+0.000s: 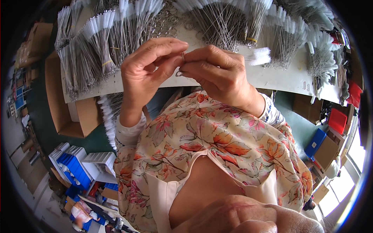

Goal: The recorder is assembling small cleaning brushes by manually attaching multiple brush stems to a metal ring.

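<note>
In front of my chest, above the table's near edge, my two hands meet. My left hand (pixel 142 64) pinches a small metal ring (pixel 183 56) between thumb and index finger. Closed fingers of my right hand (pixel 223 72) grip a thin wire brush; its white bristle head (pixel 259 56) sticks out to the right behind the hand. A small wire loop (pixel 179 73) pokes out below my right fingertips. Most of the brush's stem is hidden by the right hand, and whether the ring passes through a loop is too small to tell.
Bundles of white-bristled wire brushes (pixel 103 35) cover much of the white table (pixel 287 79), some tied with yellow bands. Loose metal rings (pixel 167 21) lie beyond my hands. An open cardboard box (pixel 87 112) stands at left, near blue and white bins (pixel 74 169). Red and blue bins (pixel 337 120) stand at right.
</note>
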{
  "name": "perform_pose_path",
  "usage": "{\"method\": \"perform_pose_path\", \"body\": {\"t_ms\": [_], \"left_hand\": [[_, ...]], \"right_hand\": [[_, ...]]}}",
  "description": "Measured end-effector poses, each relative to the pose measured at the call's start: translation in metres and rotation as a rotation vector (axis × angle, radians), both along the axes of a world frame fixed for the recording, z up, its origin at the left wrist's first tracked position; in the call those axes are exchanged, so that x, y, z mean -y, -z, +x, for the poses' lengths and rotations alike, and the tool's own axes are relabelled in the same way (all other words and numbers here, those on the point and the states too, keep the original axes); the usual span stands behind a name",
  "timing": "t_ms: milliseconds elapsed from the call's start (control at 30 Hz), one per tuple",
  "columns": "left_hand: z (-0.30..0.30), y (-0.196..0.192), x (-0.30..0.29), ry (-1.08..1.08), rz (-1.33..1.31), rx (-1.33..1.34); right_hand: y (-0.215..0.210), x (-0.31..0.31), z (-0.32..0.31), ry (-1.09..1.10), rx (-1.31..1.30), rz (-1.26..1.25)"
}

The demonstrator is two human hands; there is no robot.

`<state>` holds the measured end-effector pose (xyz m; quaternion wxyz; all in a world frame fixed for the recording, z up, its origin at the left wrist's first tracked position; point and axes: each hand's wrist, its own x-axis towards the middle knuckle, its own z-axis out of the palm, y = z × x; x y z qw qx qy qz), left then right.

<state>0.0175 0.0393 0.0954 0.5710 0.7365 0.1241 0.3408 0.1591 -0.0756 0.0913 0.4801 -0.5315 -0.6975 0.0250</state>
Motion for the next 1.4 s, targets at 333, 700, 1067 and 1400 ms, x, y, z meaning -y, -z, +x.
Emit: {"method": "perform_pose_path", "body": {"t_ms": [333, 700, 1067, 1400], "left_hand": [[-0.013, -0.008, -0.018, 0.213, -0.212, -0.130], [-0.013, -0.004, -0.012, 0.038, 0.034, -0.092], [-0.002, 0.005, -0.015, -0.058, -0.003, -0.075], [-0.001, 0.003, -0.028, 0.072, -0.040, -0.204]], "right_hand": [[0.005, -0.010, -0.005, -0.025, 0.049, -0.021], [-0.001, -0.016, -0.006, -0.107, -0.349, -0.140], [-0.011, -0.025, 0.010, -0.132, -0.952, -0.675], [0.016, -0.021, 0.011, -0.180, -1.145, -0.849]]}}
